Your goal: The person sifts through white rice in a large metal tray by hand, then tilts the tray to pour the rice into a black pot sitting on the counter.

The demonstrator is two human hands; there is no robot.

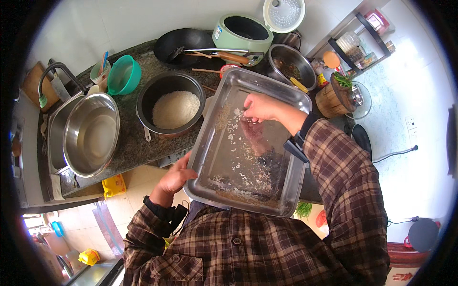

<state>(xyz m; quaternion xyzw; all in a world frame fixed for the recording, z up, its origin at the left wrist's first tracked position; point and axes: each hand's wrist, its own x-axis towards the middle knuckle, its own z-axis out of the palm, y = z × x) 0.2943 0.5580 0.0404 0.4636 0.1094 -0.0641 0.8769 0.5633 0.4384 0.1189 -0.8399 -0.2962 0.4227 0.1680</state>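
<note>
My left hand (175,180) grips the left side of a rectangular stainless steel tray (222,150), which is tilted in front of my body. White bits like rice grains and brownish crumbs are scattered over the wet-looking tray floor. Over the tray's upper part is my right hand (258,108), its fingertips pinched close together near some white grains; whether they hold any cannot be told. Left of the tray, a dark inner cooking pot (143,103) holds white rice (176,109). A large steel basin (91,134) with cloudy liquid rests over the sink at the left.
Behind the tray stand a black wok (166,44), a green rice cooker (223,39) with its lid up and a steel pot (309,68). A teal plastic bowl (124,75) sits near the faucet (61,66). A wooden block (331,98) bearing green vegetables is at the right.
</note>
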